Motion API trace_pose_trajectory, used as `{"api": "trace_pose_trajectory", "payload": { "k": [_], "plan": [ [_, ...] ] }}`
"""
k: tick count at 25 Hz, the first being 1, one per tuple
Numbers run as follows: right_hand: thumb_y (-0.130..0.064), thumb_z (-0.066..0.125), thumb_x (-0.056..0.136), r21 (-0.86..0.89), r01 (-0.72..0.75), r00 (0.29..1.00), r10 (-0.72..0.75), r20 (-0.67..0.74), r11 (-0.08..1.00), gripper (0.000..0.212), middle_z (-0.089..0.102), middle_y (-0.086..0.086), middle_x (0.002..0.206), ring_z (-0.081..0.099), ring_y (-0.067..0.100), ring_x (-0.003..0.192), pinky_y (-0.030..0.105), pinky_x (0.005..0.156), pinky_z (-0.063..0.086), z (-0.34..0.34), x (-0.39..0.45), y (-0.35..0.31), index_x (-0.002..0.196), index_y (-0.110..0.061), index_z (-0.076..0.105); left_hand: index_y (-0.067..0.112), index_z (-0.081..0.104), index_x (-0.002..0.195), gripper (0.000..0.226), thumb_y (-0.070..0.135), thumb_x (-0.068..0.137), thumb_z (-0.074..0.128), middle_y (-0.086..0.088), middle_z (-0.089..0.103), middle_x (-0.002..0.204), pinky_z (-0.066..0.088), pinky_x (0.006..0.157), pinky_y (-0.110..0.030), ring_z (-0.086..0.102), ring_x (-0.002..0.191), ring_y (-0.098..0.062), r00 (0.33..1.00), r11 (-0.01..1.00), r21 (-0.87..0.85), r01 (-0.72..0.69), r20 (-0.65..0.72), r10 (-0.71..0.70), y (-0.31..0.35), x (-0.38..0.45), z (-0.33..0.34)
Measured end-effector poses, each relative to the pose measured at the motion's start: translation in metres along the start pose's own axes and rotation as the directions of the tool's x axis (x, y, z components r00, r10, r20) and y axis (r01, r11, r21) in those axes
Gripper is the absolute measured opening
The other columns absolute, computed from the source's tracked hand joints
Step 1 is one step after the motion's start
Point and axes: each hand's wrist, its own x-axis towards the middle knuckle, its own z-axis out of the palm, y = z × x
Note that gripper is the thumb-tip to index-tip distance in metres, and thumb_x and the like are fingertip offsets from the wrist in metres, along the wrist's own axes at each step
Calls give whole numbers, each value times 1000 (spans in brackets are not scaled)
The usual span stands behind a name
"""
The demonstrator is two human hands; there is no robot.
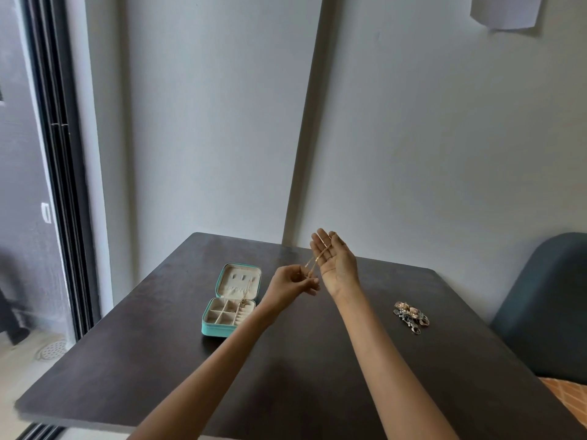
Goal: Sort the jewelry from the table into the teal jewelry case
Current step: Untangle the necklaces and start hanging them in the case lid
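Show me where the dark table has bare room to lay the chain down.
Bare patches of the table: between teal jewelry case and jewelry pile, under the forearms, and the near-left corner. Crowded only at the pile. Both hands hold the gold chain.

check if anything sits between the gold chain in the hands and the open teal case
Nothing visible does. The thin gold chain is stretched between the left hand and right hand, above the dark table. The open teal jewelry case lies just left, lid up.
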Motion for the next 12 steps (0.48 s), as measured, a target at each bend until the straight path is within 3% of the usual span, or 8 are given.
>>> {"api": "trace_pose_trajectory", "payload": {
  "k": [3,7,10,12],
  "plan": [
    [-12,45,99,37,43,998,-41,-43,998,12,65,11,95,64,21,88,29,74,59,-6,2,0,93,-8,55,4,68,86,18,19,91,58,-6,69,68,54,65,-25,65,62,-17,1000,999,39,14,18,-15,9,-2,-3],
    [-13,47,98,-48,67,994,-71,-84,997,12,58,2,75,56,9,61,21,59,53,-15,0,2,90,-14,57,11,64,80,32,17,100,40,-2,59,61,46,55,-18,55,54,-9,997,993,117,-4,71,-4,25,-3,-5],
    [-11,47,97,-110,86,994,-93,-58,990,13,48,-3,63,45,6,49,21,59,48,-20,-5,9,89,-14,56,11,55,71,38,16,101,32,1,48,56,38,54,-20,43,53,-10,990,983,-145,116,92,-103,33,0,-3],
    [-10,46,97,-169,120,992,-124,-17,978,13,46,-2,61,44,7,52,23,65,47,-22,-6,13,89,-13,56,12,49,69,36,18,99,32,2,41,54,32,57,-24,35,52,-12,965,905,-337,259,125,-230,35,1,-2]
  ]
}}
